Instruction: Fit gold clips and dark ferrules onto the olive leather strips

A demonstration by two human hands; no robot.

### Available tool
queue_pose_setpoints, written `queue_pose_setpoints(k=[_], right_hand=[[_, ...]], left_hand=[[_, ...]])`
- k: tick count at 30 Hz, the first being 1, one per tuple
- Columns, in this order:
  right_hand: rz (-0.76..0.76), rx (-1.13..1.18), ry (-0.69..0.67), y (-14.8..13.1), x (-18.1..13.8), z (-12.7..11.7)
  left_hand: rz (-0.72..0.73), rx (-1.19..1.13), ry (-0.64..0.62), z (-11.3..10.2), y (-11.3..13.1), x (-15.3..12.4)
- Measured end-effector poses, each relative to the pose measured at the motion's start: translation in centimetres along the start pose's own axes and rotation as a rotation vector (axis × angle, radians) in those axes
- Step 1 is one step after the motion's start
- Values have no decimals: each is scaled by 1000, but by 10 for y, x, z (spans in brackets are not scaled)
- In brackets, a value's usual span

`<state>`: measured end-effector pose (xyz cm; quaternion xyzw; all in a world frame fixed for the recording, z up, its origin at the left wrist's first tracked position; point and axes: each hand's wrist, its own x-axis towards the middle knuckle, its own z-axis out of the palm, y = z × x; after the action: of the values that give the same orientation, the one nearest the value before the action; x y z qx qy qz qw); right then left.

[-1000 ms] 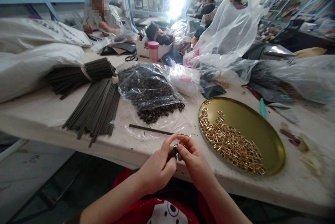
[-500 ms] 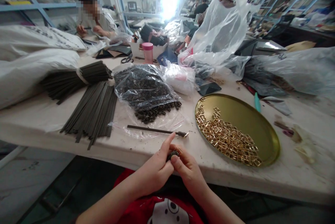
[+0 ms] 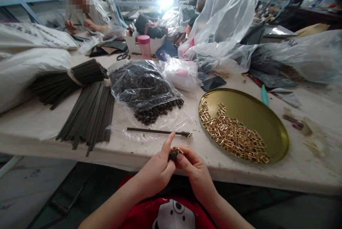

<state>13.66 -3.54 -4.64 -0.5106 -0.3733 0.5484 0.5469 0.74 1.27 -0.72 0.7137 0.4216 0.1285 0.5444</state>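
Note:
My left hand (image 3: 158, 170) and my right hand (image 3: 194, 167) meet at the table's front edge, both closed around a small dark strap piece (image 3: 173, 155). A gold rectangular buckle (image 3: 180, 151) sits at its end, by my right fingertips. My left index finger points up, away from the others. Just beyond my hands lies a long dark strip (image 3: 149, 131) with a gold buckle at its right end. To the right, a round gold tray (image 3: 259, 115) bears many loose gold buckles (image 3: 235, 138). An open clear bag (image 3: 141, 90) holds many small dark loops.
Loose dark strips (image 3: 88, 115) and a tied bundle (image 3: 72, 75) lie on the left, beside white sacks (image 3: 32, 57). A phone (image 3: 213, 83), a pink-lidded jar (image 3: 144, 47) and scissors (image 3: 123, 56) are farther back. Another person (image 3: 85, 18) sits at back left.
My view has shifted slightly. My right fingers have shifted on the strap piece, and the gold buckle is now tilted differently. Both hands still hold the piece.

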Motion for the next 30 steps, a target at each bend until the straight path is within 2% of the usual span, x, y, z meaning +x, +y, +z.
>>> queue_pose_setpoints(k=[4,10,12,15,20,25,27,30], right_hand=[[-39,-35,3,3,3,-2],[-375,-395,33,10,2,-6],[-428,-472,52,13,1,-6],[-367,-522,72,14,3,-5],[-232,-553,29,7,8,-5],[-69,-397,-124,1,6,-4],[-50,-355,-162,0,5,-3],[-82,-409,-133,-2,5,-3]], left_hand=[[-23,-48,-36,0,-4,3],[-14,-64,-56,2,-8,4],[-3,-56,-67,2,-10,3],[-6,-28,-101,2,-14,3],[-50,7,-130,2,-16,-1],[-56,54,-106,4,-11,-4],[-43,94,-89,6,-10,-3],[-35,207,-32,8,-12,-4]])
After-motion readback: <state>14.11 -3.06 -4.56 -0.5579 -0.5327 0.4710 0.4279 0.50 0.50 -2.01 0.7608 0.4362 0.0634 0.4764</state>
